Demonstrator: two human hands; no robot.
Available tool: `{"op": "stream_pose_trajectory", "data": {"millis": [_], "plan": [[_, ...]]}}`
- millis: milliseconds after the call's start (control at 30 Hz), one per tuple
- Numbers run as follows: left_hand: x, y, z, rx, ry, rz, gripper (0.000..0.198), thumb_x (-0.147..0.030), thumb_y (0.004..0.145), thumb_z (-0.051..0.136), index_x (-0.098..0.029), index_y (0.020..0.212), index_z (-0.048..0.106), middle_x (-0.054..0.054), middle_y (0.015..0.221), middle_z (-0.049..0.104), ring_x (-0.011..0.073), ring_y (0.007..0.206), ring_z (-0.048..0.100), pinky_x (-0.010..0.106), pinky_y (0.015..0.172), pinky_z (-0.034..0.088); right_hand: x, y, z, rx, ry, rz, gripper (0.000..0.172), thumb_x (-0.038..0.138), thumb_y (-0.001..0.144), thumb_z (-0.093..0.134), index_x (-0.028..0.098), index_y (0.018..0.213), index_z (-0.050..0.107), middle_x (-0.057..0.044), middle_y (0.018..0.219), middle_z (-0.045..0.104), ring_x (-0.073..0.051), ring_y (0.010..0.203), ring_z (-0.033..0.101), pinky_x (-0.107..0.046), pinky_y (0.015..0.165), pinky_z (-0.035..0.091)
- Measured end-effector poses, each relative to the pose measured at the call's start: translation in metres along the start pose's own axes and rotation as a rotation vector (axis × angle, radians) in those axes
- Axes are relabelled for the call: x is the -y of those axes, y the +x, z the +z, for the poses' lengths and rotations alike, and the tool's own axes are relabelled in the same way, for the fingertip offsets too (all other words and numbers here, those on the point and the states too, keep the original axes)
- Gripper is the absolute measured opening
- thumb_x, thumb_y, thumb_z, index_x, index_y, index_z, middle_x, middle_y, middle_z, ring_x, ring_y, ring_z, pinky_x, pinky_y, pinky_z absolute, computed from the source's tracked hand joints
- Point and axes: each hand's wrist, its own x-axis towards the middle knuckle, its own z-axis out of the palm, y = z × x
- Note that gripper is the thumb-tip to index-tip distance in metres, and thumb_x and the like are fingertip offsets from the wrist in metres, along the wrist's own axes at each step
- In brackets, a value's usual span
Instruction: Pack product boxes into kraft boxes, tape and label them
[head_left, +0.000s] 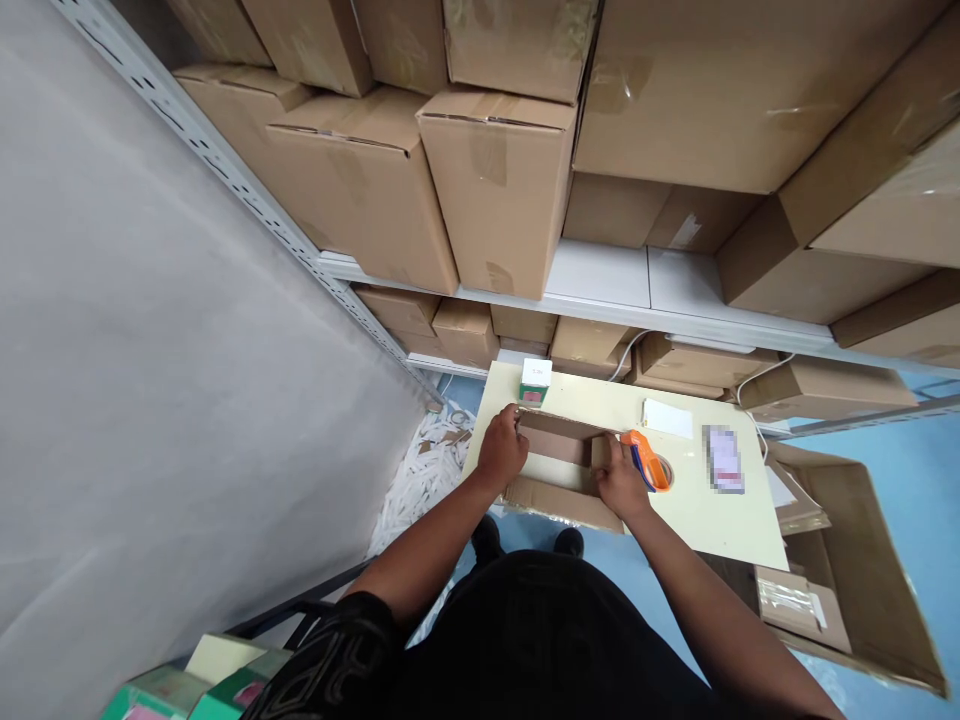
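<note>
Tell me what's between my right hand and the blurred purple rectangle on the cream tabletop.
The head view shows an orange-and-blue plastic tape dispenser beside your right hand, then bare tabletop.

two hands, one held carton, one tape dispenser, two black shoes

A packing corner of a stockroom, this, and the taped cardboard boxes say so at once, crammed across the top of the frame on metal shelving! Down at centre, a pale worktop carries an orange tape dispenser; paper shreds litter the floor left of it, and at lower right there's a big open carton with more cardboard inside!
</note>
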Motion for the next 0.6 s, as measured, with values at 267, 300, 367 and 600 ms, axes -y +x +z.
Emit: {"op": "stream_pose_trajectory", "data": {"millis": [267,300,367,600], "plan": [[0.032,-0.023,-0.005,0.12,0.057,0.213,0.047,-0.007,0.082,0.056,-0.019,0.127,0.054,0.009,0.109,0.066,0.0258,0.103,0.064,0.041,0.095,0.053,-0.015,0.0,0.012,-0.073,0.033,0.062,0.053,0.028,0.087,0.054,0.012,0.136,0.042,-0.019,0.113,0.066,-0.033,0.091,0.067,-0.045,0.078,0.055],[0.032,-0.025,-0.004,0.132,0.065,0.232,0.045,-0.008,0.082,0.057,-0.019,0.126,0.055,0.009,0.108,0.066,0.026,0.102,0.064,0.041,0.095,0.053,-0.016,0.0,0.013,-0.09,0.041,0.064,0.054,0.028,0.087,0.055,0.013,0.138,0.041,-0.02,0.115,0.066,-0.033,0.093,0.067,-0.045,0.079,0.055],[0.029,-0.028,-0.001,0.142,0.082,0.268,0.045,-0.009,0.083,0.058,-0.019,0.127,0.055,0.01,0.109,0.066,0.0275,0.104,0.063,0.043,0.095,0.053,-0.015,-0.001,0.014,-0.126,0.053,0.051,0.06,0.026,0.087,0.054,0.013,0.143,0.038,-0.022,0.127,0.062,-0.034,0.1,0.067,-0.046,0.081,0.056],[0.022,-0.03,0.004,0.165,0.002,0.298,0.093,-0.028,0.082,0.076,-0.019,0.159,0.025,0.015,0.132,0.065,0.0342,0.119,0.058,0.053,0.107,0.044,-0.006,-0.003,0.01,-0.255,0.032,-0.074,0.071,0.021,0.086,0.052,0.02,0.154,0.033,-0.018,0.165,0.025,-0.039,0.142,0.045,-0.054,0.097,0.057]]}}
